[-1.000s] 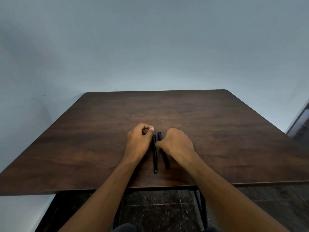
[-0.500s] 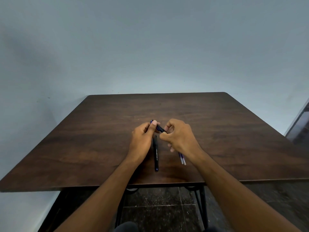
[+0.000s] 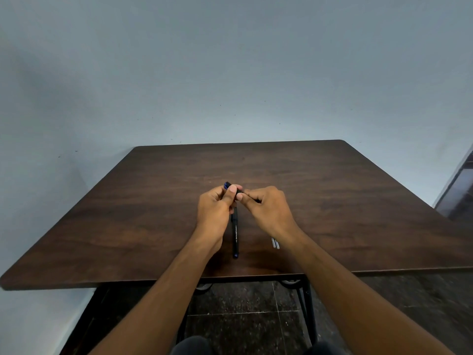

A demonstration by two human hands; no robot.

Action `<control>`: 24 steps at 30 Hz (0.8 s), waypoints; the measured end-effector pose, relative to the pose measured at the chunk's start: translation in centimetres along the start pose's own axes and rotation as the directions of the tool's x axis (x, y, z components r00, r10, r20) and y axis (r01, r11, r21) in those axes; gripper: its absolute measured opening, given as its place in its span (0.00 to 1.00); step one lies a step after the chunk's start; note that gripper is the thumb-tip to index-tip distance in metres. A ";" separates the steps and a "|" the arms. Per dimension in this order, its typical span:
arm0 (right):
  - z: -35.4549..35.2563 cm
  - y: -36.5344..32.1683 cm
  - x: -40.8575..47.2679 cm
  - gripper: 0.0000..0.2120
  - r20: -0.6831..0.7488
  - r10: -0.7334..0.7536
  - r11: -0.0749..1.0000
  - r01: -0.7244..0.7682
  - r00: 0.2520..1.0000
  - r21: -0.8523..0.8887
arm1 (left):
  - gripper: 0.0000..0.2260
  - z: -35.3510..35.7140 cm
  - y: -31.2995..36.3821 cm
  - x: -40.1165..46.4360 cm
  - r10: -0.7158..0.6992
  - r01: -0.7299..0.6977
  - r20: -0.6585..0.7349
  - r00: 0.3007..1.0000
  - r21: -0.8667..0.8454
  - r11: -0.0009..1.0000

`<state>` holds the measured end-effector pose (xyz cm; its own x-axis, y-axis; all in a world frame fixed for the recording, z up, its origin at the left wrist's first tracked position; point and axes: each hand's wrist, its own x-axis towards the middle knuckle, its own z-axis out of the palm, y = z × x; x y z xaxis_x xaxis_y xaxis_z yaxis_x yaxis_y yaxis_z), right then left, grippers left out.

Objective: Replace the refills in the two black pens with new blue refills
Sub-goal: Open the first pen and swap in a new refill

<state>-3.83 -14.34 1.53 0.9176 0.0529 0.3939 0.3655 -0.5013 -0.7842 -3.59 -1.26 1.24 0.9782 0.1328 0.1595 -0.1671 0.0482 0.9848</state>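
— How is the first black pen [image 3: 239,192] held?

— It is pinched from both sides above the table [image 3: 358,201]. Its blue-tipped end is gripped by the thumb and curled fingers of the left hand [image 3: 215,208], and the part just beside that is pinched by the thumb and forefinger of the right hand [image 3: 268,208]. Only a short dark stretch is seen between the two grips; the rest is hidden behind the fingers.

— And the second black pen [image 3: 235,234]?

— It is left lying on the wood, pointing towards the near edge, just below the two hands and between the wrists. No contact with either hand can be made out.

— Are the refills [image 3: 275,243] seen?

— Two pale ends are seen on the table just beside the right wrist, side by side; the remainder is covered by the forearm.
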 end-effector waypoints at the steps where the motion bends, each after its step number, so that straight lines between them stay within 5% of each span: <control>1: 0.0 0.0 -0.1 0.11 -0.007 -0.010 1.000 0.010 1.000 -0.008 | 0.10 0.0 0.1 -0.1 -0.003 0.003 -0.006 1.000 -0.007 1.000; 24: -1.8 -0.3 -0.6 0.09 0.076 0.044 0.999 -0.045 0.996 0.012 | 0.06 -0.5 -0.1 0.2 -0.083 0.081 -0.016 0.996 -0.078 0.994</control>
<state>-4.79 -15.74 2.39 0.9420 0.0961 0.3217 0.3258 -0.4925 -0.8070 -3.41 -0.72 1.18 0.9866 0.1443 0.0764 -0.0963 0.1359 0.9860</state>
